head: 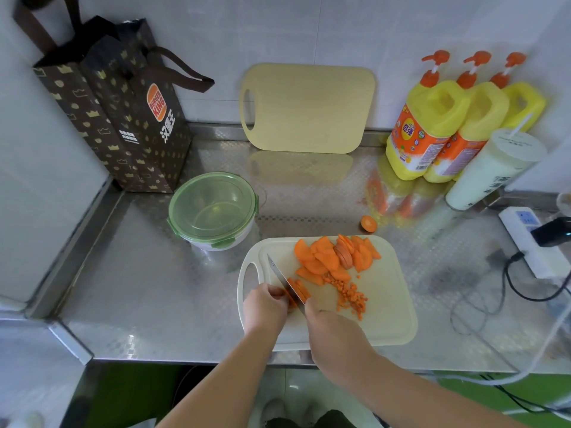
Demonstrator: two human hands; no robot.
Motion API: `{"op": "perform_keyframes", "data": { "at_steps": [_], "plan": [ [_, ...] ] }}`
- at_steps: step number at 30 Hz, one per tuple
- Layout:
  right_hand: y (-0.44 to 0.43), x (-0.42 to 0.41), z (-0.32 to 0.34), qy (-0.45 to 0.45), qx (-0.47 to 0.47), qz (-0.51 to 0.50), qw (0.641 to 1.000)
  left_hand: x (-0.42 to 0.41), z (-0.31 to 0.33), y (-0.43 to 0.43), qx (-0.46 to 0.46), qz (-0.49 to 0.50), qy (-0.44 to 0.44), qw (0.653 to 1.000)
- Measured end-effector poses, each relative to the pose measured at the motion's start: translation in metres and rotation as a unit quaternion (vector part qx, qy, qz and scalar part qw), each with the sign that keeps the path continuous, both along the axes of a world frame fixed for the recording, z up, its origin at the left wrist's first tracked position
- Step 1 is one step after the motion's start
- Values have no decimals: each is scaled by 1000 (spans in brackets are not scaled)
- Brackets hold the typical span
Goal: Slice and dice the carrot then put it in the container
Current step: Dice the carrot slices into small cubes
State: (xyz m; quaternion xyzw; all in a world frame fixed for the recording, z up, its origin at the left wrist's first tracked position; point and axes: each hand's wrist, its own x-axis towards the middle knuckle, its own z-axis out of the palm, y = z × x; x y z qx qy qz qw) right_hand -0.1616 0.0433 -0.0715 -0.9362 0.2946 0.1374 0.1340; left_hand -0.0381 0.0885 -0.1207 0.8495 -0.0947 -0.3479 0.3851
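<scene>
A pale cutting board (383, 304) lies near the counter's front edge. A heap of orange carrot slices (333, 257) covers its far part, and a small pile of diced carrot (350, 296) sits mid-board. My right hand (333, 332) grips a knife (285, 281) whose blade rests on a short stack of carrot slices (301, 290). My left hand (265, 307) pins that stack from the left with curled fingers. A round container (213, 208) with a closed green lid stands left of the board.
A carrot end (368, 223) lies on the steel counter behind the board. A second cutting board (309, 106) leans on the wall. Yellow detergent bottles (429, 125), a white cup (491, 171), a power strip (531, 239) with cables sit right; a dark paper bag (123, 109) back left.
</scene>
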Motion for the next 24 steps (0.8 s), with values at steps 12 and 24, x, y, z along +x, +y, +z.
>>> {"op": "perform_keyframes", "data": {
  "at_steps": [12,24],
  "plan": [
    [-10,3,3,-20,8,-16,1000,-2,4,1,-3,4,5,1000],
    [-35,-30,23,-57,-49,50,996,37,38,13,-97,32,68,992]
  ]
}}
